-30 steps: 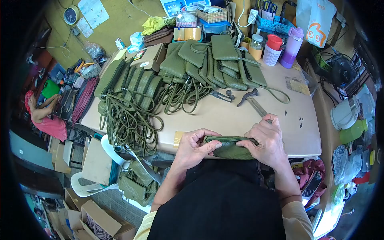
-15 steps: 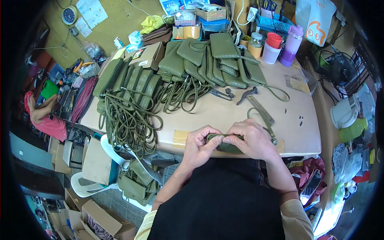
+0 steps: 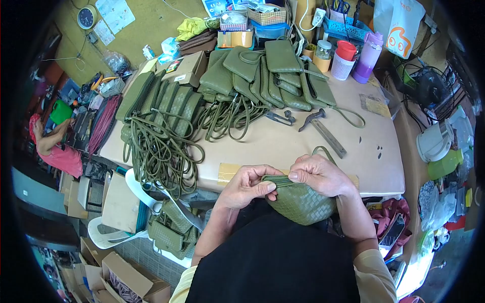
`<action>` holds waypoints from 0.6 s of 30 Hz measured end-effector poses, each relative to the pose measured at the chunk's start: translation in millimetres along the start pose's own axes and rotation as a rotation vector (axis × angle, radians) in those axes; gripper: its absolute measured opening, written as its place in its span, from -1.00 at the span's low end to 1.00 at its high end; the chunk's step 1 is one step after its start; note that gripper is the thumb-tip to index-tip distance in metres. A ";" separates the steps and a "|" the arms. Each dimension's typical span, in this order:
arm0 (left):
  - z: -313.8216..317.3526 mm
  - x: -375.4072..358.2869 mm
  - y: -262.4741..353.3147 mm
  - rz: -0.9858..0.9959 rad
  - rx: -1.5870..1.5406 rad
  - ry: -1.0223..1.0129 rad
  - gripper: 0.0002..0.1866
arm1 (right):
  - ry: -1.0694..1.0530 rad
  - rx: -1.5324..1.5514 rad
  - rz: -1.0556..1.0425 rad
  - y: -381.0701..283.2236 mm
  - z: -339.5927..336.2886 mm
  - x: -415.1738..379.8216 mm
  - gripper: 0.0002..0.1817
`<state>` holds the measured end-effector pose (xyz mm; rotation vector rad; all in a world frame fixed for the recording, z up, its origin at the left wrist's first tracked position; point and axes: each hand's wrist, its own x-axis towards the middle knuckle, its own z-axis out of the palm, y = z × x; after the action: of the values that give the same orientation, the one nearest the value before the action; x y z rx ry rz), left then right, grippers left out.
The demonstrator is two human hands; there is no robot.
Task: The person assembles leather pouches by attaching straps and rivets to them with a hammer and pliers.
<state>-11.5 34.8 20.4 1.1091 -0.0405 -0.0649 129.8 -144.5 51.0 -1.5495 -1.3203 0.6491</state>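
Note:
An olive green woven pouch (image 3: 301, 203) hangs in front of my body at the table's near edge. My left hand (image 3: 246, 186) pinches its top edge at the left, and my right hand (image 3: 320, 174) grips the top edge at the right. A green cord (image 3: 323, 149) loops up behind my right hand. On the table beyond lie a hammer (image 3: 312, 120) and a metal ruler (image 3: 329, 132).
Many finished green pouches (image 3: 262, 76) and a tangle of green straps (image 3: 160, 146) cover the far and left of the table (image 3: 283, 144). Cups, a purple bottle (image 3: 368, 51) and baskets stand at the back. Another person (image 3: 53, 146) sits far left. More pouches (image 3: 169, 230) lie on a chair below.
The pouch has turned from edge-on to face-on and now hangs lower in front of me. Both hands have shifted along its top edge.

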 end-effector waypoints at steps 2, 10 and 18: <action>0.7 -0.4 1.2 0.006 0.046 0.000 -0.63 | 0.001 0.000 0.006 -0.4 0.2 0.1 -0.55; -18.8 -10.2 6.0 0.232 0.209 0.328 -0.75 | 0.131 -0.758 0.004 -13.6 -20.8 -16.6 -0.61; -26.7 -20.7 8.9 0.346 0.197 0.403 -0.81 | 0.543 -0.947 0.125 -26.2 -13.1 -36.5 -0.60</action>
<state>-30.1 64.1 16.5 1.2795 0.1249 0.4808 119.8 -184.6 73.1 -2.3421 -1.1438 -0.4138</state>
